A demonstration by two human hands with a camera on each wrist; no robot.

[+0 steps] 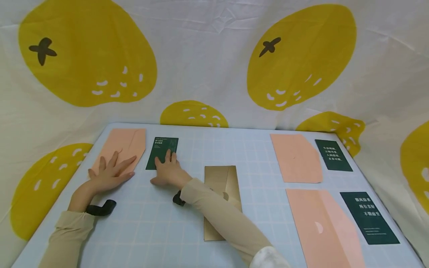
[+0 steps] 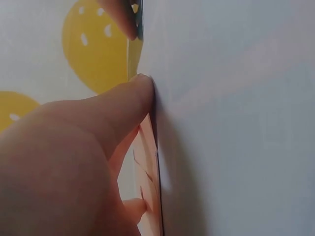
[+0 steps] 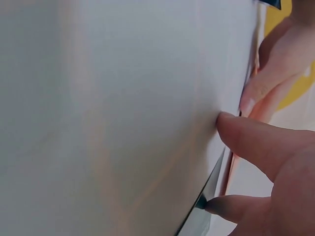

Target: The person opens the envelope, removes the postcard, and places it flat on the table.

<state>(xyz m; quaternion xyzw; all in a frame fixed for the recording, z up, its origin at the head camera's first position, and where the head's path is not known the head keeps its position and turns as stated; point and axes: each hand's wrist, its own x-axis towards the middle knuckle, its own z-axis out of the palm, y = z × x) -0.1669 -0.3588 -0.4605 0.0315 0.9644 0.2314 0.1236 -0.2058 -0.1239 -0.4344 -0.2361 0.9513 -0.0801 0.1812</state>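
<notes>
At the left of the table, in the head view, my left hand (image 1: 108, 175) rests with spread fingers on the near part of a pink envelope (image 1: 129, 139). Just to the right, my right hand (image 1: 171, 173) touches a dark green card (image 1: 161, 147) printed with white text, its fingertips on the lower right part. The left wrist view has my left thumb (image 2: 133, 96) at the tabletop and a sliver of the pink envelope (image 2: 150, 172) beyond. In the right wrist view, the right thumb (image 3: 246, 132) points to the tabletop and a fingertip (image 3: 221, 204) meets the card's edge.
A brown kraft envelope (image 1: 219, 176) lies mid-table, partly hidden under the right forearm. Two pink envelopes (image 1: 291, 156) lie to the right, each beside a dark green card (image 1: 333, 156). Behind the pale checked table (image 1: 140, 230) hangs a fruit-print cloth (image 1: 201, 56).
</notes>
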